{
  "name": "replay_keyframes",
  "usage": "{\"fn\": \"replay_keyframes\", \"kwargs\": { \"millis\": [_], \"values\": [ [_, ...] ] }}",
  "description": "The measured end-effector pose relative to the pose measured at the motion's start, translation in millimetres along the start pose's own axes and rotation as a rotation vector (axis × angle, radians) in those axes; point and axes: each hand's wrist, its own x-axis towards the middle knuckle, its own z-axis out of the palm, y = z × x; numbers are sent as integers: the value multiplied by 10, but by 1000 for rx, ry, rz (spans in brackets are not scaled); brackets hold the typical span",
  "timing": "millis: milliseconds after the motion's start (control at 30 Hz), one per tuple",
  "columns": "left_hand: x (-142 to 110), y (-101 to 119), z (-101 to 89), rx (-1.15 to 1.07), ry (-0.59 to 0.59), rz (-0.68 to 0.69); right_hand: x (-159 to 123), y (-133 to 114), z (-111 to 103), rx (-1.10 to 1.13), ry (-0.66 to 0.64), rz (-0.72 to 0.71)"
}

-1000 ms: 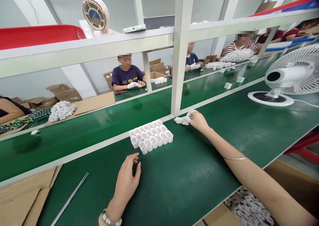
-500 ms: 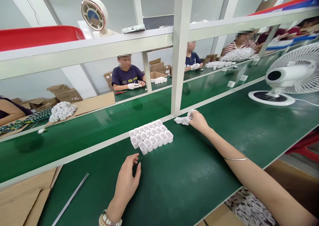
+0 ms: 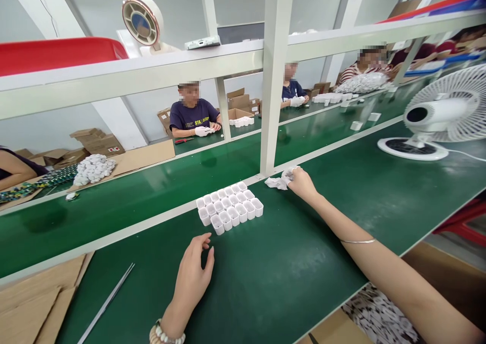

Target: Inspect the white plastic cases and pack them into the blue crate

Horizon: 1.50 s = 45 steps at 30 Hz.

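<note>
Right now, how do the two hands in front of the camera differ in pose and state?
The left hand is empty with its fingers loosely curled, while the right hand holds a crumpled white cloth. The left hand is near the white cups; the right hand reaches farther forward, close to the upright post. Both are bare, over the green work surface.

Left hand [image 3: 193, 273] half-curled, palm inward — right arm outstretched.
</note>
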Motion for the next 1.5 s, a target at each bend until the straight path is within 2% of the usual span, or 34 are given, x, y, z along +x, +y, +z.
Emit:
{"fn": "replay_keyframes", "kwargs": {
  "millis": [567,1133,1500],
  "values": [
    [4,9,-6,5,-14,-22,-6,-54,-30,62,36,10],
    [5,13,-10,3,-10,-13,-29,-113,-36,-8,37,32],
    [19,14,-9,0,2,-26,10,-31,-5,-57,23,30]
  ]
}}
